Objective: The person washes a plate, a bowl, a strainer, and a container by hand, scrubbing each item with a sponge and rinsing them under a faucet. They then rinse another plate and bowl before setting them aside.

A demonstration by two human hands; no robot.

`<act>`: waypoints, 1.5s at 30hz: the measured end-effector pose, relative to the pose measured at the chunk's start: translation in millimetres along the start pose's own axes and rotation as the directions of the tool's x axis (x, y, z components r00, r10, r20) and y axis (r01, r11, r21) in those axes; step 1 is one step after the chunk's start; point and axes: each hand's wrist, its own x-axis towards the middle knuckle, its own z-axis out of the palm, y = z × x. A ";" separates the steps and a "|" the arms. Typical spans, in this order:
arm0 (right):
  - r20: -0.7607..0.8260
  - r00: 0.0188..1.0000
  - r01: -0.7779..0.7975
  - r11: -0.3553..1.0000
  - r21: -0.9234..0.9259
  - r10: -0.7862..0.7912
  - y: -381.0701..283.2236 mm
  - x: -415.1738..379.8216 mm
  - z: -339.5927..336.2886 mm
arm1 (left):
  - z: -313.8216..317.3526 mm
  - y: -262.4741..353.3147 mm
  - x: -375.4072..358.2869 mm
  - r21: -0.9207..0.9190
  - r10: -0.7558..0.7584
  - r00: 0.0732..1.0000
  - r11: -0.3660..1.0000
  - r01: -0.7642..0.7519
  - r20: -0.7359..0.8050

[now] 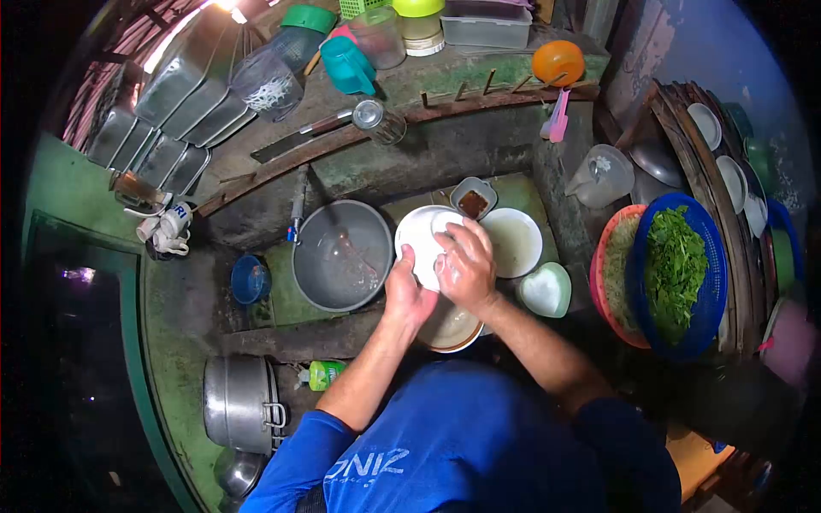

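Observation:
Over the washing area I hold a white bowl (pixel 421 238), tilted, with what looks like its base ring showing. My left hand (pixel 409 289) grips its near left edge, thumb up along the side. My right hand (pixel 467 267) is closed over the bowl's right part, fingers bent against it; whitish suds seem to be on them, and anything under the palm is hidden. Below my hands sits a brown-rimmed basin (pixel 453 329) with cloudy liquid. Right of them are a white bowl of cloudy water (pixel 513 244) and a pale green heart-shaped dish (pixel 546 289).
A large grey tub (pixel 342 299) of water stands left, under a blue-handled tap (pixel 296 224). A small grey dish (pixel 473 198) holds brown liquid. Blue basket of greens (pixel 717 282) and red basket (pixel 599 295) are right. A knife (pixel 299 139) lies along the ledge; a steel pot (pixel 235 402) stands lower left.

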 end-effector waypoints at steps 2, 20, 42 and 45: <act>-0.069 0.994 -0.068 0.985 0.157 0.080 18.3 7.5 13.6 | -4.2 -6.7 -3.5 0.171 0.163 0.984 0.970 -0.172 0.066; 0.524 0.690 -0.708 0.319 0.630 0.499 87.0 -12.9 -41.1 | -40.3 -10.1 -27.5 0.222 -0.106 0.963 0.974 0.050 0.246; 0.693 0.720 -0.098 0.983 0.155 -0.037 -19.9 -42.1 17.2 | -93.4 -29.6 -24.4 0.334 0.049 0.997 0.940 -0.069 0.066; 0.608 0.778 0.003 0.967 -0.256 0.159 -14.8 -28.8 36.7 | -71.6 -10.5 -42.3 0.462 0.224 0.967 0.850 -0.253 0.117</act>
